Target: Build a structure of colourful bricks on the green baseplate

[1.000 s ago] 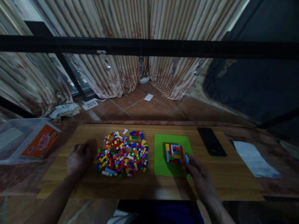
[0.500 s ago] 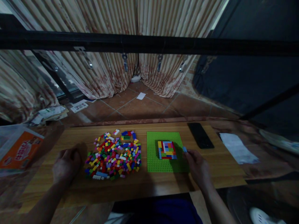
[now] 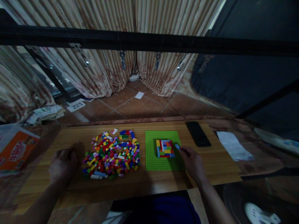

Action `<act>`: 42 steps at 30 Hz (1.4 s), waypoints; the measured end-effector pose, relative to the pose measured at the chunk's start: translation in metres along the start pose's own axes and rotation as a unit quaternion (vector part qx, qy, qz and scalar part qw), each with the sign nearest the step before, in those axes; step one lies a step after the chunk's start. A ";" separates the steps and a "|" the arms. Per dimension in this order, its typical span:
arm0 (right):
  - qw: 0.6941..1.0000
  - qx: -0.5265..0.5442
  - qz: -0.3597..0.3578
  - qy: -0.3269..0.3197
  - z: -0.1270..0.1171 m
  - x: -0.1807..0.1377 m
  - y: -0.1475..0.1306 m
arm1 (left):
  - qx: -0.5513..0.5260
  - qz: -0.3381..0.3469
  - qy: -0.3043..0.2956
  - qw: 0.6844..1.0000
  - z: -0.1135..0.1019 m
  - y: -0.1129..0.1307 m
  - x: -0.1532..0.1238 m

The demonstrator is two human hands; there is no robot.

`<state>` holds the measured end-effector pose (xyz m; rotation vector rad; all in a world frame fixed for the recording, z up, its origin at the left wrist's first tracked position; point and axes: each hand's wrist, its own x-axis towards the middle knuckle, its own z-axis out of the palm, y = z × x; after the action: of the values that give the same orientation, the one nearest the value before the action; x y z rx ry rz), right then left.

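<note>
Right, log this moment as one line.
right hand: pinching light-blue toy brick | left hand: beside loose toy-brick pile | multicoloured brick assembly: on green studded baseplate

- Room along table (image 3: 130, 188) near edge, this side of brick pile (image 3: 111, 154) & green baseplate (image 3: 150, 163).
- Gap btwn those: v. tight.
- Raised brick block (image 3: 165, 148) obstructs mid-plate.
- Phone (image 3: 198, 134) just beyond R hand (image 3: 192, 160).

Striped curtains (image 3: 102, 74) hang behind a dark rail (image 3: 149, 42), and a black phone (image 3: 198, 134) lies near a white sheet (image 3: 234, 146).
</note>
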<state>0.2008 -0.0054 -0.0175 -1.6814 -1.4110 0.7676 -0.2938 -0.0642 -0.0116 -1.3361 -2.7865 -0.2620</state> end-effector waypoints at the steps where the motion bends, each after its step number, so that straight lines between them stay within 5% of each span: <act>1: 1.000 -0.004 -0.010 -0.007 0.000 -0.002 0.000 | 0.001 0.001 0.002 1.000 0.001 -0.001 0.001; 13: 0.987 -0.070 -0.129 -0.066 -0.002 -0.015 -0.016 | 0.013 0.016 0.016 1.000 0.005 -0.005 0.001; 26: 0.951 -0.154 -0.238 -0.123 0.038 0.042 -0.042 | -0.002 0.013 0.021 1.000 0.007 -0.006 0.001; 35: 0.909 -0.219 -0.289 -0.205 0.033 0.067 -0.042 | -0.017 0.013 0.014 1.000 0.000 0.001 -0.003; 42: 0.904 -0.206 -0.290 -0.235 0.034 0.066 -0.049 | -0.034 0.007 0.023 0.999 0.001 0.001 -0.004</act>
<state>0.1604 0.0693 0.0106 -1.2703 -2.4094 0.5660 -0.2901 -0.0665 -0.0126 -1.3460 -2.7519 -0.3870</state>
